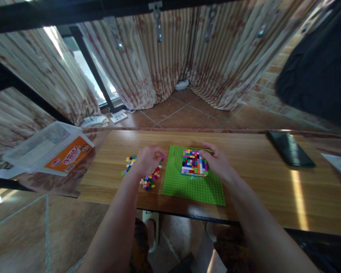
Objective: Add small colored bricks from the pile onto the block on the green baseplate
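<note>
A green studded baseplate (pixel 173 182) lies on the wooden table, bearing a square block of many-coloured small bricks (pixel 193 163). At the block's right side is my right hand (pixel 216 161), its thumb and forefinger apart near the upper right corner, with nothing seen held. Left of the baseplate, my left hand (pixel 150 158) is over a pile of loose coloured bricks (pixel 149 181). Its fingers are pressed together at the pile's right edge, beside a purple brick (pixel 163 158); what they hold, if anything, is too small to tell.
A clear plastic box (pixel 51 151) with an orange label stands beyond the table's left end. A dark phone-like object (pixel 291 148) lies on the table (pixel 255 167) at the right. White paper (pixel 339 165) shows at the right edge. Striped curtains hang behind.
</note>
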Demonstrator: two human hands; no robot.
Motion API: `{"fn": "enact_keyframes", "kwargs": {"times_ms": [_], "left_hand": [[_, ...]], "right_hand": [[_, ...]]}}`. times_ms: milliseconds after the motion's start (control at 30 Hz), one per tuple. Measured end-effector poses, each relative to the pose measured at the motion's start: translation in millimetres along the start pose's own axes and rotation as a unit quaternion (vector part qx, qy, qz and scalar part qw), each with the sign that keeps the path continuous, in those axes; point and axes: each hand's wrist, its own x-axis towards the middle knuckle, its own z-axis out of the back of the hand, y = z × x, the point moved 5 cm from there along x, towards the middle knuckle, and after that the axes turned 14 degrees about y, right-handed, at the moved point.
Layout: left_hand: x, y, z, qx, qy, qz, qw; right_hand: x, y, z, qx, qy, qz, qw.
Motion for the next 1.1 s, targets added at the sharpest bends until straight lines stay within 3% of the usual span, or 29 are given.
{"fn": "enact_keyframes", "kwargs": {"times_ms": [200, 367, 567, 767, 867, 1100], "left_hand": [[-9, 2, 2.4, 0.083, 0.048, 0.054, 0.994], [-7, -4, 1.5, 0.125, 0.005, 0.072, 0.99], [-4, -10, -5.9, 0.146, 0.033, 0.09, 0.985], [-3, -12, -7.5, 0.159, 0.023, 0.088, 0.983], [-2, -15, -4.3, 0.137, 0.007, 0.055, 0.989], [-6, -45, -8.2, 0.011, -0.009, -0.119, 0.993]], "right_hand": [[-2, 3, 0, -0.098, -0.006, -0.004, 0.995], [-1, 2, 0, -0.109, 0.005, 0.0, 0.994], [-1, 3, 0, -0.128, 0.009, 0.009, 0.992], [-2, 4, -1, -0.123, 0.011, 0.004, 0.992], [-2, 7, -1, -0.14, 0.006, 0.012, 0.99], [-4, 12, -2, -0.159, 0.003, 0.029, 0.987]]}}
